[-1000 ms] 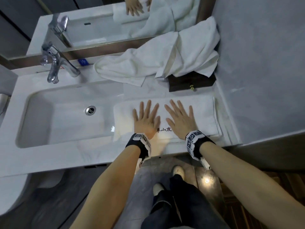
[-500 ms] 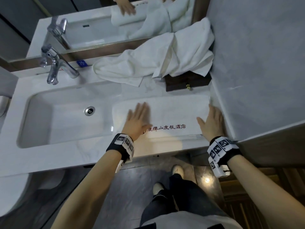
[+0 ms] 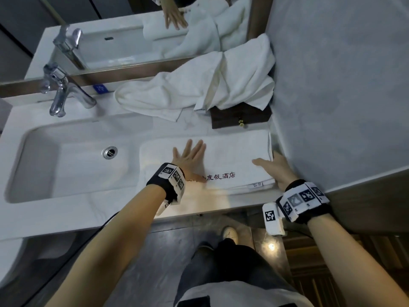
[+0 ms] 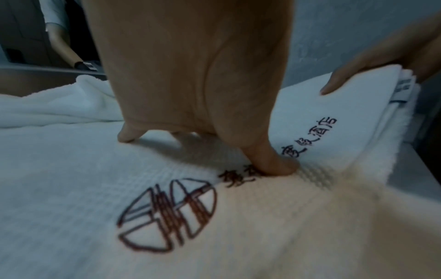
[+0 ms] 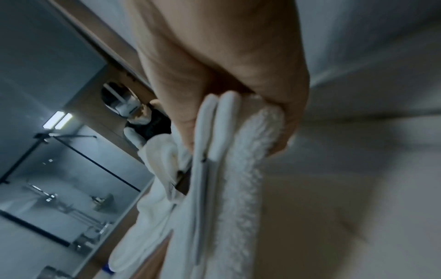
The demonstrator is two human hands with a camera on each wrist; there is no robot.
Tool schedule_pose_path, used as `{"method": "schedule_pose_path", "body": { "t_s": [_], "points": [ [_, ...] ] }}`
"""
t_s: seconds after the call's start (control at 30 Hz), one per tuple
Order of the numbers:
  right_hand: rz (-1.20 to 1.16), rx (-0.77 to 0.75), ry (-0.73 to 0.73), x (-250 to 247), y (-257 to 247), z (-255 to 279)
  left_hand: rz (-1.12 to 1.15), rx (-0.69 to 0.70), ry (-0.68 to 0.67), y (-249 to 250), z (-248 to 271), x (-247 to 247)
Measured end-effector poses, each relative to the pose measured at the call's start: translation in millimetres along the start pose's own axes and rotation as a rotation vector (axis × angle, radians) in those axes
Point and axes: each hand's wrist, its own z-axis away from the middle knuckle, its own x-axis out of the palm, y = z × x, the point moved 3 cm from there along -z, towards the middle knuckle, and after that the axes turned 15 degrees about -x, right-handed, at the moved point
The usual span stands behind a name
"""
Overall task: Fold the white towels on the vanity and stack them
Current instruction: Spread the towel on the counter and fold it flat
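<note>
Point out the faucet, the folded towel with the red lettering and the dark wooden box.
faucet (image 3: 64, 94), head view, on its spout.
folded towel (image 3: 239, 151), head view, on its top face.
wooden box (image 3: 241, 117), head view, on its front.

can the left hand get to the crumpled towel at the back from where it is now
Probably yes. The left hand lies flat on the folded towel, holding nothing, and the crumpled towel lies just beyond it with only bare counter between. The right hand grips the folded towel's far end, off to the side.
</note>
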Motion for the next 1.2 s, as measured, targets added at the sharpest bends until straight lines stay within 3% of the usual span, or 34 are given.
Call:
{"method": "schedule_pose_path", "body": {
  "t_s": [0.27,0.47,0.57,0.67,0.73,0.83,0.87,0.93,1.0,1.07,1.2],
  "points": [
    [-0.175,-0.239,-0.053,2,-63,2,0.103,-0.038,0.05,35,-21,-6],
    [0.005,-0.404,-0.229,40,-104,12,0.154,0.09,0.094,42,-23,-16],
    [0.087,-0.441,-0.243,55,-117,15,0.262,0.099,0.165,2,-12,-18],
    [0.156,-0.451,-0.267,74,-125,18,0.399,-0.054,0.29,-62,5,-10],
    [0.206,-0.474,-0.286,93,-130,20,0.484,-0.165,0.292,-97,16,2],
    [0.306,-0.489,-0.322,123,-134,21,0.52,-0.218,0.358,-116,31,15],
    [0.331,-0.482,-0.329,132,-135,21,0.477,-0.188,0.417,-114,35,16],
    [0.348,-0.464,-0.327,143,-136,18,0.347,0.031,0.484,-91,42,15],
    [0.348,-0.443,-0.318,148,-138,16,0.253,0.351,0.443,-57,50,13],
    [0.34,-0.43,-0.298,144,-141,13,0.218,0.542,0.364,-27,52,10],
    [0.336,-0.384,-0.217,114,-144,10,0.138,0.517,0.294,3,39,4]
  ]
}}
